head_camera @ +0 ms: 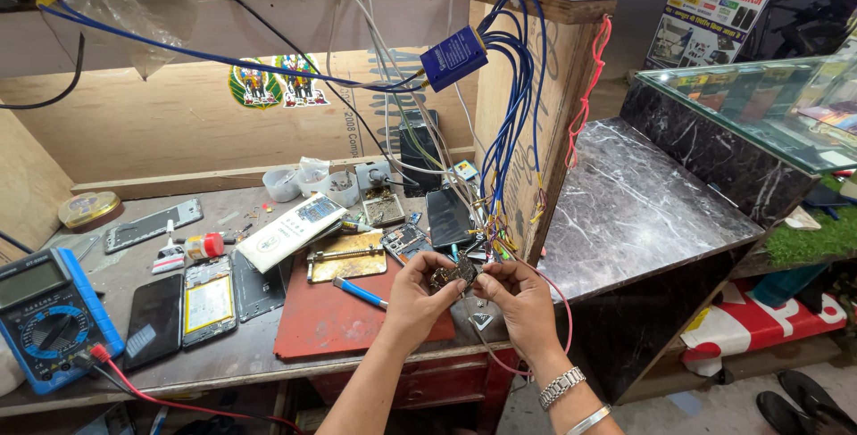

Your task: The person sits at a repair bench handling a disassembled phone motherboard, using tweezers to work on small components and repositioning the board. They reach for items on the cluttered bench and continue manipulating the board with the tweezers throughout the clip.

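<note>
- Hands: two, a left hand [415, 297] and a right hand [520, 301], both gripping one small circuit board [457, 273].
- Multimeters: one, blue [45, 314].
- Red mats: one [335, 319].
- Blue-handled tools: one [360, 292].
- Dark phones lying flat: one [153, 321].
- Opened phones with battery showing: one [209, 301].
- Brass holder plates: one [346, 259].
- White plastic cups: two [284, 183], [340, 188].
- Round tins: one [87, 210].
- Blue boxes hanging on wires: one [453, 58].
- Stickers on the back panel: two [254, 85], [299, 81].
- Bracelets on the right wrist: two [561, 388], [586, 419].
</note>
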Motion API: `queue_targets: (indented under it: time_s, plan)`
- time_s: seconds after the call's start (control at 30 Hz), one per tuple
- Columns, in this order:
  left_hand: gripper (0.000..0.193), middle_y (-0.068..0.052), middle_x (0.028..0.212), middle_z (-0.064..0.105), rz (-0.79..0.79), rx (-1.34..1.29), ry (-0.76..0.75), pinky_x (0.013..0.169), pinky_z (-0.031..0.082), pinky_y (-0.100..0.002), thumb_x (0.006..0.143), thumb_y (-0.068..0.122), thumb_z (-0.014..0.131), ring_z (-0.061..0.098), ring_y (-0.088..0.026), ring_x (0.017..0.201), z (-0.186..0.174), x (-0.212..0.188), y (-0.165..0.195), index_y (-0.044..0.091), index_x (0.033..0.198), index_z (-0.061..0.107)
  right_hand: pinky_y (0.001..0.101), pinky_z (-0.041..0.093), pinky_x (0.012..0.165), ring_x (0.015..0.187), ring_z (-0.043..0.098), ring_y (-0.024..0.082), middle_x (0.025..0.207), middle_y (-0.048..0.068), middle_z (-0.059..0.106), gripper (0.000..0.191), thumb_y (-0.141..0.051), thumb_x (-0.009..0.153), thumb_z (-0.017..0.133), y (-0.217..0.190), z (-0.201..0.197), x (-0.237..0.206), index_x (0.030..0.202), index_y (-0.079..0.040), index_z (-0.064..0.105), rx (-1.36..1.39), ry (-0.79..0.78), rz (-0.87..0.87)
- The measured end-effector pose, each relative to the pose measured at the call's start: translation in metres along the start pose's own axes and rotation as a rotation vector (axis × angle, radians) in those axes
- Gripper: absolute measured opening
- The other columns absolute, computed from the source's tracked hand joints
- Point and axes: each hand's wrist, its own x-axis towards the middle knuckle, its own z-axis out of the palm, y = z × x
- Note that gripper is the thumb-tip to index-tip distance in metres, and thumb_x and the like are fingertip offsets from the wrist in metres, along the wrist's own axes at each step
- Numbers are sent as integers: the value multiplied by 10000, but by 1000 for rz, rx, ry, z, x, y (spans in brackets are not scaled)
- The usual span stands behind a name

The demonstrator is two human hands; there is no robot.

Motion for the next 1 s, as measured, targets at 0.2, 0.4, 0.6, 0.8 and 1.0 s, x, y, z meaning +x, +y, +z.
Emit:
queue_targets:
  time_s: [0.2,0.4,0.6,0.8,1.0]
  plan:
    - [332,-33,998,674,16,-26,-6,758,548,-232,844,-29,806,627,-79,881,-3,2,-12,7,1122,629,343,634,834,886,738,180,968,101,735,143,0,906,701,6,-3,2,1043,30,670,-32,20,-7]
    - [452,-30,1101,666,16,-138,-57,820,562,-242,832,-21,791,648,-91,957,-4,10,-21,18,1238,598,347,639,841,881,730,179,970,106,730,128,5,914,709,14,-11,12,1028,33,658,11,15,-18]
    - [380,-55,1092,686,-28,-196,-64,808,568,-254,892,21,763,654,-92,947,-4,14,-28,-5,1236,604,346,645,840,888,740,179,972,102,727,137,-6,918,705,16,-16,16,1041,27,654,18,10,-24]
    - [309,-74,1045,718,-56,-214,-53,750,585,-254,927,35,719,683,-102,856,-3,14,-33,-14,1213,611,343,644,841,885,733,171,975,110,736,138,-8,925,703,13,-20,15,1049,29,657,7,-5,-22]
    - [304,-77,1029,717,-53,-210,-43,734,585,-249,930,21,718,679,-101,836,0,15,-35,-18,1213,613,345,645,848,890,734,172,969,111,730,125,-7,934,700,13,-22,14,1046,32,658,-7,-3,-27]
